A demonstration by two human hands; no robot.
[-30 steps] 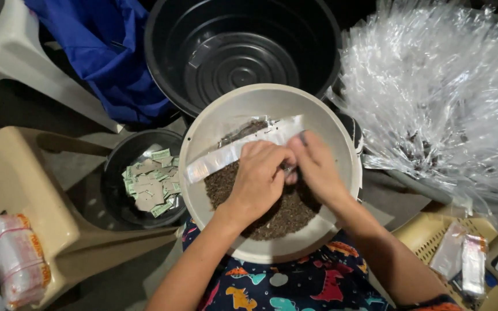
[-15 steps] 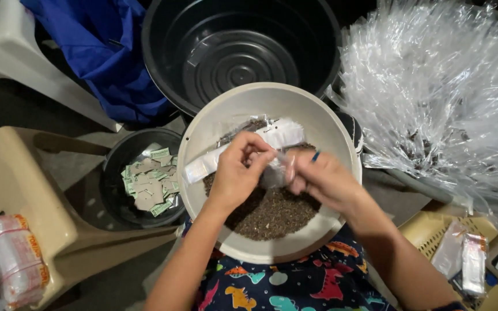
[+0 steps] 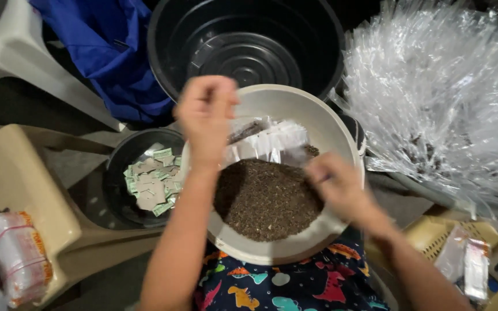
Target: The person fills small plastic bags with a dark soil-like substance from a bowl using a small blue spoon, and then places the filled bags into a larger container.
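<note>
A small black bowl (image 3: 123,190) holding flat paper sachets (image 3: 151,183) sits left of the cream basin (image 3: 341,138). The left hand (image 3: 206,115) is raised above the basin's far-left rim, fingers pinched on a clear plastic packet (image 3: 266,141), whose contents are hard to make out. Dark granules (image 3: 263,198) fill the basin. The right hand (image 3: 335,184), blurred, hovers over them; its grip cannot be told.
</note>
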